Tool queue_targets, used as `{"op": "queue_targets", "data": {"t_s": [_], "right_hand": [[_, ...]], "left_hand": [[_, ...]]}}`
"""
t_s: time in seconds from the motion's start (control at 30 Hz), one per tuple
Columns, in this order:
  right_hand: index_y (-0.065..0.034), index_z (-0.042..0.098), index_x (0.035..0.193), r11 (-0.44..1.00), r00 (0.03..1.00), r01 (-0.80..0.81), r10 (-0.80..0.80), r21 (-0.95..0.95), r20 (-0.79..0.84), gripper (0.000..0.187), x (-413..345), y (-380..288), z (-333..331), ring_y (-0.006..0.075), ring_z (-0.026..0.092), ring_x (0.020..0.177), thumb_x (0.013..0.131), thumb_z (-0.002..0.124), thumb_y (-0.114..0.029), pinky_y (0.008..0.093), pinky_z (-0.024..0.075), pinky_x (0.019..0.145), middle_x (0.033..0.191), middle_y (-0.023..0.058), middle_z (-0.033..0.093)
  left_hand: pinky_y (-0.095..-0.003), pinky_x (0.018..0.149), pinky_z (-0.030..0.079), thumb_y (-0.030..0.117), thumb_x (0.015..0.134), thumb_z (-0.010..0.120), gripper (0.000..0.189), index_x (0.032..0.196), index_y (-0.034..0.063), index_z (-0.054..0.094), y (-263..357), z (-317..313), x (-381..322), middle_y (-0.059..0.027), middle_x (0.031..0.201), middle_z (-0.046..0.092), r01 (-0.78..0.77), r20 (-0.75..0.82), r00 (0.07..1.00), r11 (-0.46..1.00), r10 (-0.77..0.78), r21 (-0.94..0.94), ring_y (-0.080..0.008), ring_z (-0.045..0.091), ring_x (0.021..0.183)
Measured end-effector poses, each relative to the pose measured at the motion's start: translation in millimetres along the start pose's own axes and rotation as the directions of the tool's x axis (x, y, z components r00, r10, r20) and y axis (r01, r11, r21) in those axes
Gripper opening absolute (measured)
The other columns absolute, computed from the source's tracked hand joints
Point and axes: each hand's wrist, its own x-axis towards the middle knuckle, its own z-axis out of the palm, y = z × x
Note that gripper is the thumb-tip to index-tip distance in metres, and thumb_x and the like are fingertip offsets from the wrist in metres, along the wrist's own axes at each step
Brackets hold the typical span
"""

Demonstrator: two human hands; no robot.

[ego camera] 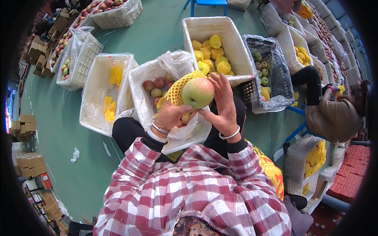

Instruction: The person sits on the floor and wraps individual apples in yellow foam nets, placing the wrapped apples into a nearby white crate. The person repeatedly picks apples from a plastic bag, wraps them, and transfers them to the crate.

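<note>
A green apple with a pink blush (198, 93) is between my two hands, over a white crate lined with clear plastic (138, 85). My left hand (171, 115) holds a yellow foam net sleeve (178, 90) against the apple's left side, its thumb at the apple's lower edge. On the right, my right hand (222, 103) has its fingers spread, the fingertips near the apple's right side and the thumb near its bottom. Loose red and green apples (156, 88) lie in the lined crate below. Part of that crate is hidden by my hands.
A white crate of yellow-netted apples (189, 32) stands ahead; one with flat yellow sleeves (85, 109) is at left. Right are a black crate of apples (260, 109) and a seated co-worker (333, 115) on a blue stool. A yellow sack (268, 171) lies by my right side.
</note>
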Motion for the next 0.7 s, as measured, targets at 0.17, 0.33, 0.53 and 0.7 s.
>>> {"op": "queue_targets", "data": {"t_s": [0.17, 0.33, 0.53, 0.7], "right_hand": [[-0.0048, 0.019, 0.154, 0.936, 0.98, -0.177, 0.195, 0.304, -0.03, 0.105, -22.6, -13.4, -25.1, 0.0288, 0.04, 0.137, 0.069, 0.081, -0.003, 0.0412, 0.0292, 0.115, 0.149, 0.019, 0.037], [-0.0031, 0.027, 0.151, 0.972, 0.986, -0.092, 0.119, 0.218, -0.113, 0.099, -25.5, -12.8, -43.4, 0.0251, 0.045, 0.132, 0.068, 0.082, 0.0, 0.0381, 0.0392, 0.11, 0.144, 0.0163, 0.043], [0.0016, 0.043, 0.141, 0.889, 0.912, -0.268, 0.358, 0.37, -0.199, 0.077, -26.8, -0.7, -103.7, 0.0214, 0.058, 0.116, 0.072, 0.077, -0.004, 0.034, 0.045, 0.104, 0.125, 0.0123, 0.057], [0.003, 0.052, 0.13, 0.89, 0.791, -0.18, 0.385, 0.42, -0.475, 0.053, -20.6, 70.6, -224.2, 0.0209, 0.065, 0.099, 0.084, 0.068, -0.015, 0.0347, 0.0559, 0.087, 0.113, 0.0121, 0.063]], "left_hand": [[-0.0304, 0.091, 0.052, -0.002, 0.077, 0.08, 0.063, 0.133, 0.0044, 0.052, -6.9, 25.4, 8.5, -0.0072, 0.125, 0.061, 0.188, -0.194, 0.972, 0.941, -0.136, 0.281, -0.017, 0.061, 0.109], [-0.0312, 0.098, 0.047, 0.002, 0.079, 0.079, 0.062, 0.135, 0.0038, 0.052, -29.1, 46.5, 24.6, -0.0071, 0.126, 0.06, -0.141, 0.046, 0.99, 0.913, 0.134, 0.382, -0.0159, 0.056, 0.116], [-0.0359, 0.087, 0.053, 0.009, 0.093, 0.063, 0.042, 0.132, -0.0005, 0.05, -40.2, 47.8, 50.8, -0.0131, 0.117, 0.062, 0.158, -0.122, 0.985, 0.917, -0.121, 0.367, -0.0226, 0.063, 0.101], [-0.0447, 0.102, 0.046, 0.025, 0.104, 0.047, 0.04, 0.134, -0.0015, 0.048, -40.1, 17.5, 77.0, -0.0155, 0.129, 0.059, 0.075, -0.16, 0.986, 0.985, -0.05, 0.156, -0.03, 0.058, 0.118]]}}
